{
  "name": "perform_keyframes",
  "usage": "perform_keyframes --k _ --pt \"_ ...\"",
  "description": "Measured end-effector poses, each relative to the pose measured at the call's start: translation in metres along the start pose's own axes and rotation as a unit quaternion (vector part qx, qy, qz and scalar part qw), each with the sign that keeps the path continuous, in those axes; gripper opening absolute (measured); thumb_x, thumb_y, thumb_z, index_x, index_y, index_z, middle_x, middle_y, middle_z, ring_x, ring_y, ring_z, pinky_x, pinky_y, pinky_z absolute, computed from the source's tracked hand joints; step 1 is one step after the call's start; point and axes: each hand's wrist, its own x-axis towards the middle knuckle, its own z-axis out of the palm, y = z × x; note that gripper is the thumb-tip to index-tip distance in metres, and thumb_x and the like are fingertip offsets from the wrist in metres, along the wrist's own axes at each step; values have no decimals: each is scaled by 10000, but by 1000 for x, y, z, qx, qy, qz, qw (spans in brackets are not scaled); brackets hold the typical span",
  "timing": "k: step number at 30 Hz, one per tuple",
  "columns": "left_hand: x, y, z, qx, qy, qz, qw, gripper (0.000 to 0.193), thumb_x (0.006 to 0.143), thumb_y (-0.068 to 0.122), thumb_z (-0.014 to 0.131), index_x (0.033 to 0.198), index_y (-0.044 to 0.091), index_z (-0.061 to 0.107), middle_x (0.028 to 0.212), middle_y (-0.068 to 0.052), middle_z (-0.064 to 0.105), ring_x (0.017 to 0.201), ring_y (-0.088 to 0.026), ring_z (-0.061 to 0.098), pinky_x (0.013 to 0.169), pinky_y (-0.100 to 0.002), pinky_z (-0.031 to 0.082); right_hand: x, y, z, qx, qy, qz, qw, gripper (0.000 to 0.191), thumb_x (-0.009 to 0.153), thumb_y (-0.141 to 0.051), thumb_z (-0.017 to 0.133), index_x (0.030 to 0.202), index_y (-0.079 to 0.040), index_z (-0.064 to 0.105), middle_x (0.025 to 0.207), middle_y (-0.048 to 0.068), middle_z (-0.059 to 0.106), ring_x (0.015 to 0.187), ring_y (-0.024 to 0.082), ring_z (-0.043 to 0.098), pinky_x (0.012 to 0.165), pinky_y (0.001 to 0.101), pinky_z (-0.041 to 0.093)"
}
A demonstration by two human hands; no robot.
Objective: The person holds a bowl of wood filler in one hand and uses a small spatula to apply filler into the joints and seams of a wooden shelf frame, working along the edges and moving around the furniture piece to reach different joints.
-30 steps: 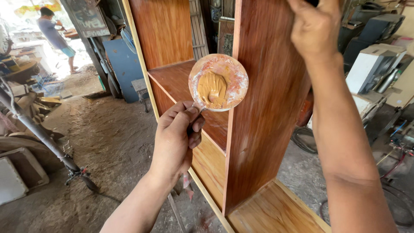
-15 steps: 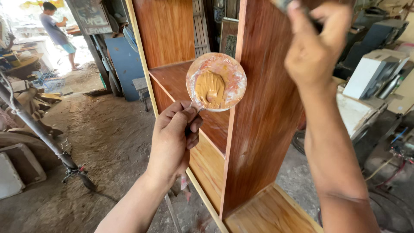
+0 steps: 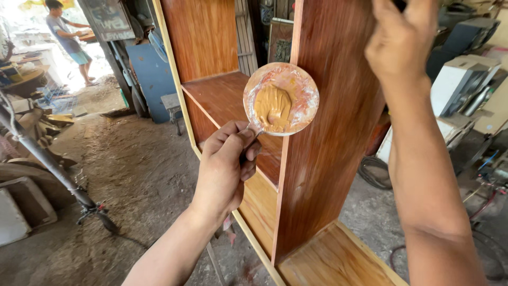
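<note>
- Work in hand: filling and finishing a reddish-brown wooden cabinet (image 3: 328, 159), which stands upright on a dirt floor (image 3: 132, 180).
- Left hand (image 3: 225, 167): fingers curled shut around a short handle, holding a round lid (image 3: 281, 99) in front of the cabinet's front edge. The lid faces the camera and carries one lump of tan putty (image 3: 272, 107), with pink and white smears around it.
- Right hand (image 3: 402, 39): raised against the upper part of the cabinet's side panel, fingers bunched around a small dark object at the top edge of the view. What the object is cannot be told, nor whether it touches the wood.
- Progress, as a judgement: the cabinet is assembled and already stained; the panel near the right hand looks even in colour. The putty lump is largely unspent, so most filling appears to remain. No filled spots can be made out on the panel.
- Count at the cabinet: one cabinet, one upright side panel in front, one shelf (image 3: 222, 100) visible behind the lid, one lighter bottom board (image 3: 338, 259) below the panel.
- Count of tools: one lid, one putty lump, one unidentified object in the right hand.
- Surroundings: one other person (image 3: 66, 37) stands well behind the cabinet, in daylight; a metal pole (image 3: 47, 164) leans well to the cabinet's left; pale boxes (image 3: 460, 90) lie to its right.
</note>
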Motion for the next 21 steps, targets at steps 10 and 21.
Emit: perform_keyframes --k 10,21 --pt "-5 5 5 14 5 26 1000 122 993 108 525 992 19 609 694 -6 502 530 -58 372 446 -219 297 0 8 -1 -10 -12 14 1000 556 876 168 579 1336 -86 759 1213 148 558 1140 308 563 960 421 503" --pt "-8 3 -3 11 16 14 1000 118 990 127 537 981 40 617 685 4 500 508 -51 349 437 -211 282 1 4 1 29 11 13 999 555 852 184 608 1332 -50 761 1203 203 527 1083 378 552 918 488 483"
